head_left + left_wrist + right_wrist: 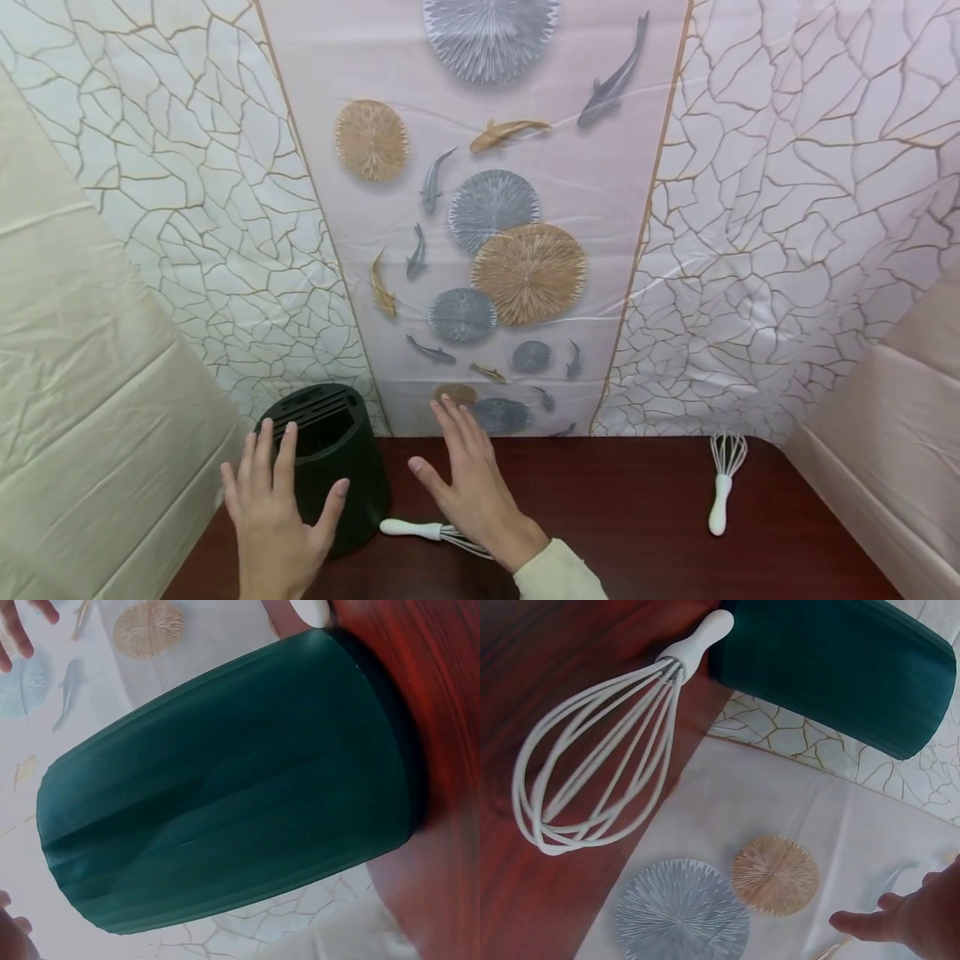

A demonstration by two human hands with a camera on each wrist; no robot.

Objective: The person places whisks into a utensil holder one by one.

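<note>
Here the white whisk (435, 533) lies flat, long axis running 9 to 3 o'clock, handle toward the upright dark holder (333, 475). Both hands are spread, gripping nothing: the left hand (273, 517) touches the holder, the right hand (472, 483) hovers above the whisk.

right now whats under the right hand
A white whisk lies on the dark red table under the right hand. Its handle sticks out towards the black holder; the hand covers most of its wires.

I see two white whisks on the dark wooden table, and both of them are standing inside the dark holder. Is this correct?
Not quite. There are two white whisks, but neither is in the dark holder. The head view shows one whisk lying on the table beside the holder, under the right hand, and the other whisk lying far off to the right.
</note>
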